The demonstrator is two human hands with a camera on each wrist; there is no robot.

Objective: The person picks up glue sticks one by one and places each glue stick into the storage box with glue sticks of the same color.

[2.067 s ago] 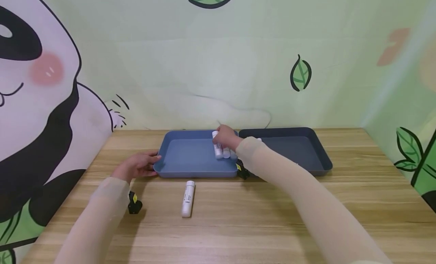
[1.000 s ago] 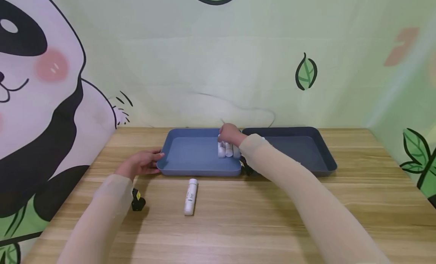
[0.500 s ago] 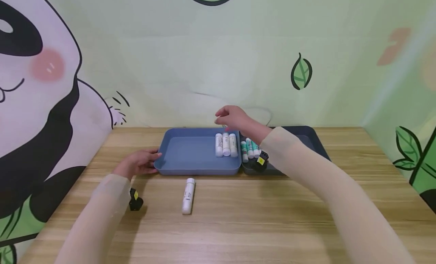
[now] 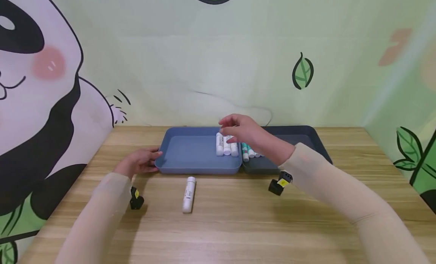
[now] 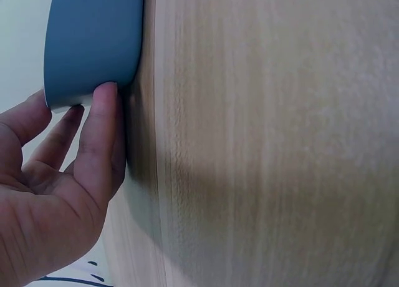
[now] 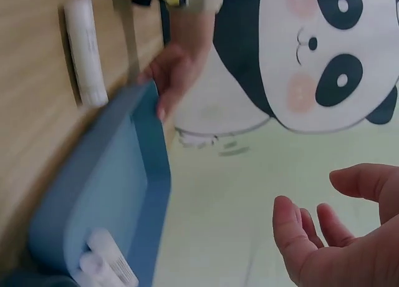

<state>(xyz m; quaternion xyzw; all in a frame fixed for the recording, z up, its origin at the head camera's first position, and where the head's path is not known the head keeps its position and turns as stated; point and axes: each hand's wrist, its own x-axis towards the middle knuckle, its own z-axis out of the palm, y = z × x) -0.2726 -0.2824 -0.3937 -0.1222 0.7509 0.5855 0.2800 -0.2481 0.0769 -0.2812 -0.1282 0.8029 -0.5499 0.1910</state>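
My left hand [image 4: 137,162] holds the left end of the blue tray [image 4: 195,170], its thumb at the rim and its fingers against the outer wall [image 5: 93,37]. My right hand [image 4: 246,130] hovers over the tray's right end with nothing in it, fingers apart and loosely bent, as the right wrist view shows too [image 6: 336,231]. Below it, several white capped tubes, like glue sticks [image 4: 219,144], lie side by side at the tray's right wall. Another white tube [image 4: 188,195] lies on the table in front of the blue tray.
A dark grey tray [image 4: 306,158] adjoins the blue one on the right. Several teal-and-white tubes [image 4: 245,153] lie at its left end, partly hidden by my right arm. A printed wall cloth [image 4: 163,67] rises behind the wooden table [image 4: 231,226].
My right hand has let go of a white tube in the blue tray's right end, lifted, and drawn back to the right. My left hand has stayed at the tray.
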